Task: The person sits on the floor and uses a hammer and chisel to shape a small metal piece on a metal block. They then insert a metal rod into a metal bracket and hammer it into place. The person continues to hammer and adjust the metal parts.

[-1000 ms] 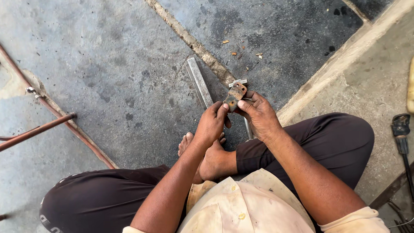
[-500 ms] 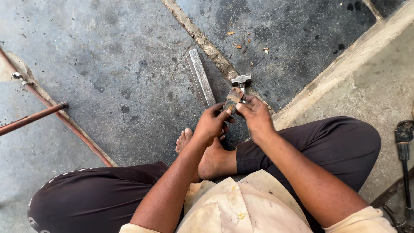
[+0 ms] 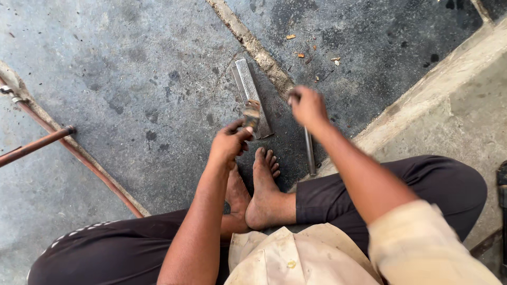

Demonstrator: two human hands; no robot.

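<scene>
My left hand [image 3: 229,142] pinches a small rusty metal fitting [image 3: 251,113] and holds it against the near end of a flat steel bar [image 3: 247,84] lying on the concrete floor. My right hand [image 3: 309,108] is to the right of the bar, fingers closed around the top of a thin grey metal rod [image 3: 309,150] that runs down toward my feet. What is at the rod's upper end is hidden by the fist. The two hands are apart, with the fitting between them.
My bare feet [image 3: 261,184] are crossed just below the bar. Copper-coloured pipes [image 3: 37,145] lie at the left. A raised concrete ledge [image 3: 433,89] runs diagonally at the right, with a dark tool [image 3: 501,179] at the right edge. Small chips [image 3: 301,53] lie beyond the bar.
Both hands were together on the small fitting. Now my right hand has let go, moved right and closed on the rod, while my left hand keeps the fitting on the bar.
</scene>
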